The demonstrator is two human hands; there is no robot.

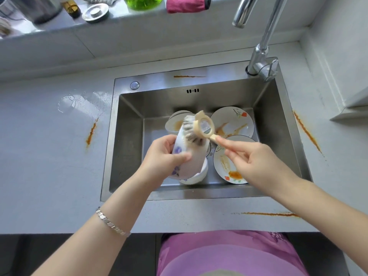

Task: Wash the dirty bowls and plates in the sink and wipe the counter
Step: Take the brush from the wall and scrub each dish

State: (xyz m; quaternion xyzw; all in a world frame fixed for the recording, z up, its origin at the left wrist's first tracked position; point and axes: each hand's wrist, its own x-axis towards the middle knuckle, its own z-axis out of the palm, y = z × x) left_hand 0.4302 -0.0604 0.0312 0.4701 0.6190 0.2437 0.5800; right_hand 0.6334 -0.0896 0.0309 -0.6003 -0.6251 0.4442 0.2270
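Noted an orange streak (91, 133) on the counter (39, 156) at far left, not yet wiped. Over the sink (127, 136), gripped the flowered bowl (196, 164) in the left hand (163, 156), with fingers curled round its rim and thumb pressed on its outer wall, and tipped it on its side against the bristles of the brush (199, 128). Pinched the brush's handle between thumb and fingertips of the right hand (256, 162), with the other fingers loosely bent. Judged it best to firm up that light pinch, to turn the bowl under the bristles rather than chase round it, and to stay low over the basin, clear of the stained plates (233, 124) lying beneath at right. Saw no water from the tap (260, 50); probably needed a rinse afterwards.
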